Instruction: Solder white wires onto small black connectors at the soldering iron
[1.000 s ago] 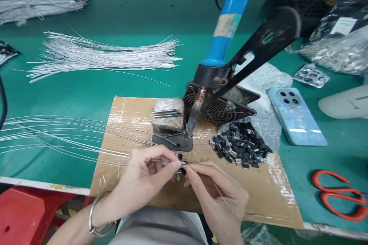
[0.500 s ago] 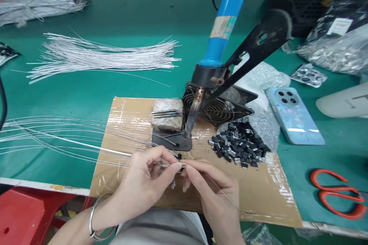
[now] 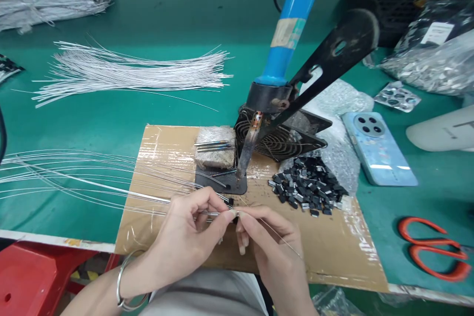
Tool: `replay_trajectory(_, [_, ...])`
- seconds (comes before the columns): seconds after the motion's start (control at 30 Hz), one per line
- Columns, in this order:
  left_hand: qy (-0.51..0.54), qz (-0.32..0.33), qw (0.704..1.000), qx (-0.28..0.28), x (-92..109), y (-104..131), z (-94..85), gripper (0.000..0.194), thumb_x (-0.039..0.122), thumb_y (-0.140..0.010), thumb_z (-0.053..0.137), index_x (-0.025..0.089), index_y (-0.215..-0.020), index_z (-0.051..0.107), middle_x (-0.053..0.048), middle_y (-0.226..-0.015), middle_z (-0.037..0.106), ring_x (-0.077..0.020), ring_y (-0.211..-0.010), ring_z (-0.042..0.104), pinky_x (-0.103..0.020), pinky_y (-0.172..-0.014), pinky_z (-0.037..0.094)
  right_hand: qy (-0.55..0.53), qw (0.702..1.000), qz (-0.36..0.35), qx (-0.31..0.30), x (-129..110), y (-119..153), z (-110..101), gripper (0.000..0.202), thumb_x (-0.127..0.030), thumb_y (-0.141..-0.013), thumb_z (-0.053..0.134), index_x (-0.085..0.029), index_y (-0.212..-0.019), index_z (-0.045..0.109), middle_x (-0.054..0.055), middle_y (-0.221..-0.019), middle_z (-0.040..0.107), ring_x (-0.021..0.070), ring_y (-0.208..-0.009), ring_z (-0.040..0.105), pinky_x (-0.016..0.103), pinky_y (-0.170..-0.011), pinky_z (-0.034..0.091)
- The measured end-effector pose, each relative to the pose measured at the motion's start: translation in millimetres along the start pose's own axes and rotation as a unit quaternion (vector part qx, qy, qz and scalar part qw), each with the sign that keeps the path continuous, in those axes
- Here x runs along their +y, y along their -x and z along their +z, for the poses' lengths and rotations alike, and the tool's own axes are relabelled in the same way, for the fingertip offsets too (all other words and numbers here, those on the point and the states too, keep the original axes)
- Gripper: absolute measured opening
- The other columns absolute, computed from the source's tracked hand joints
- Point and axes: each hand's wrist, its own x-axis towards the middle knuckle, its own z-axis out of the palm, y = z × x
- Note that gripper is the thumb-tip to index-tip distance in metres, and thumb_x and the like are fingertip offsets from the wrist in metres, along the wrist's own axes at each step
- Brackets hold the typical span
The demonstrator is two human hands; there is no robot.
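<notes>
Left hand point(image 3: 185, 231): nearly closed, thumb and forefinger pinching white wires point(image 3: 148, 196).
Right hand point(image 3: 278, 252): fingertips pinched beside the left's; fine strand point(image 3: 283, 241) across it.
White wires: over cardboard point(image 3: 333, 256), long axis crosswise, tips rightward.
Handling: best steadied near the tips, off the soldering iron point(image 3: 283, 59).

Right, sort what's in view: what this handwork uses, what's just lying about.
Likely in use:
- white wires in the left hand
- thin wire in the right hand
- soldering iron
- small black pieces
- cardboard

Probably just lying about:
- phone
- silvery blister pack
- scissors, though they could serve
</notes>
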Motion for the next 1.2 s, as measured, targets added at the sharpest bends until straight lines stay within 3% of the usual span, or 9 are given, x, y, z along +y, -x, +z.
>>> replay_trajectory(0.33, [-0.004,0.005,1.0,-0.016,5,-2,-3.8,0.023,0.029,-0.092,0.062,0.015,-0.075,0.063,0.004,-0.058,0.046,-0.0088,-0.051,0.028,-0.025,-0.045,0.019,-0.038,0.997,0.07,0.003,-10,-2,1,0.019,-0.039,-0.077,0.086,-0.021,-0.076,0.082,-0.001,-0.056,0.064,0.0058,-0.044,0.054,0.016,-0.043,0.043])
replay_trajectory(0.67, [-0.032,0.029,0.999,0.006,5,-2,-0.4,0.021,0.025,-0.091,0.061,0.016,-0.073,0.063,0.007,-0.053,0.036,-0.0082,-0.049,0.025,-0.024,-0.044,0.018,-0.065,0.993,0.093,-0.017,-8,-3,-2,0.019,-0.036,-0.08,0.083,-0.018,-0.075,0.08,-0.001,-0.057,0.062,0.0064,-0.044,0.053,0.016,-0.042,0.043])
replay_trajectory(1.0, [-0.046,0.046,0.997,0.044,-6,0,5.9,0.022,0.029,-0.097,0.06,0.017,-0.078,0.065,0.002,-0.058,0.053,-0.0098,-0.051,0.032,-0.025,-0.046,0.023,-0.097,0.993,0.07,-0.006,-1,-3,1,0.016,-0.034,-0.082,0.081,-0.018,-0.083,0.082,0.0,-0.059,0.062,0.0072,-0.047,0.054,0.016,-0.043,0.048])
replay_trajectory(1.2, [-0.048,0.061,0.995,0.054,-4,0,8.7,0.021,0.024,-0.096,0.06,0.017,-0.077,0.064,0.004,-0.058,0.052,-0.0089,-0.05,0.029,-0.025,-0.045,0.02,-0.106,0.992,0.067,-0.005,-2,-4,2,0.015,-0.033,-0.083,0.081,-0.018,-0.083,0.082,-0.002,-0.058,0.06,0.006,-0.047,0.053,0.014,-0.043,0.047])
